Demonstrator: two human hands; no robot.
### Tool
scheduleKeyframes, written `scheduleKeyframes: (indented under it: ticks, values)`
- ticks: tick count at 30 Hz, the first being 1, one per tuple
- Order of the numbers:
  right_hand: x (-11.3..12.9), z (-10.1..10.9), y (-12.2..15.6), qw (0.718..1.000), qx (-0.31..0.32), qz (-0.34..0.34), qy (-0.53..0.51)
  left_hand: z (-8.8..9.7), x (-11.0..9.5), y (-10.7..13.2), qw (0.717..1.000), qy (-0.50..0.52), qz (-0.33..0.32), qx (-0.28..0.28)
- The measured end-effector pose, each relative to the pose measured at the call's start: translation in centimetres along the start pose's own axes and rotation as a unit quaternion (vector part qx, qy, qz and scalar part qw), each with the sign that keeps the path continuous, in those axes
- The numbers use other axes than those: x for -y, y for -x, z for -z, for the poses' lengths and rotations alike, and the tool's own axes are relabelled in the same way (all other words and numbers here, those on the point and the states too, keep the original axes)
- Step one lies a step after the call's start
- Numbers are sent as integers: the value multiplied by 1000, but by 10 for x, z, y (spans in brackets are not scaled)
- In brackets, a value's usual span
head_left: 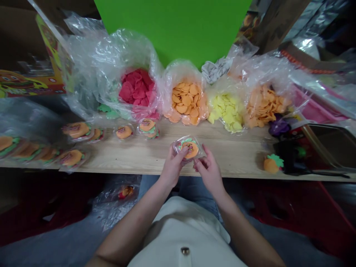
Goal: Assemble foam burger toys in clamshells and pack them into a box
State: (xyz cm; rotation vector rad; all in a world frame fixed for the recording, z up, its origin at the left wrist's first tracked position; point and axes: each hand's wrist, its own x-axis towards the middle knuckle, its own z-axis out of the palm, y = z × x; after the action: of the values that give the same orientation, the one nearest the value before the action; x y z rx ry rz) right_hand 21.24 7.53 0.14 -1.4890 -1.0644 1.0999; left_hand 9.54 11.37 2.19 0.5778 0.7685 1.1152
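"What takes up most room?"

"The surface (241, 161), with a green panel (178, 29) standing beyond its far edge. Along that edge, open bags (133, 44) of red, orange and yellow pieces form a wall. A pink tray (317, 102) crowds the right end."

"And the hands?"

"Both forearms reach over the near edge, converging at its middle, thumbs uppermost. The left hand (171, 167) has its thumb across the top of a clear pack (198, 148), fingers clamped on it. The right hand (209, 167) has its fingers closed on the pack's right rim."

"How does that pack lie?"

"Held over the surface, near the middle of the near edge. The burger inside faces up, green frill toward the far edge; its long axis runs roughly left to right, slightly slanted."

"Anything else?"

"Other packs (71, 158) line the left end. A loose burger (271, 165) sits by the near edge, toward the right end."
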Motion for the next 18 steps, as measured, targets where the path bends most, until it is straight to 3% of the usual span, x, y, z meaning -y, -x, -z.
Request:
scheduleKeyframes:
  ticks: [3, 6, 8, 10, 12, 14, 18]
  values:
    - [0, 2, 0, 1000, -18, 14, 14, 0, -5, 0, 1000, -17, -15, -9]
    - [4, 8, 7, 973, -139, 97, 157, 0, -10, -3, 998, -40, -34, -46]
    - [7, 9, 13, 957, -162, 112, 214, -1, -11, -4, 996, -49, -51, -62]
    - [10, 6, 15, 975, -109, 68, 180, -4, -9, -6, 994, -51, -68, -62]
    - [11, -1, 12, 995, -47, -2, 84, -7, -6, -5, 994, -51, -78, -58]
    - [10, -8, 6, 998, -11, -58, -31, -8, -5, -1, 993, -52, -85, -57]
    - [-3, -16, -4, 982, 73, -54, -165, 4, -9, 8, 997, -50, -50, -32]
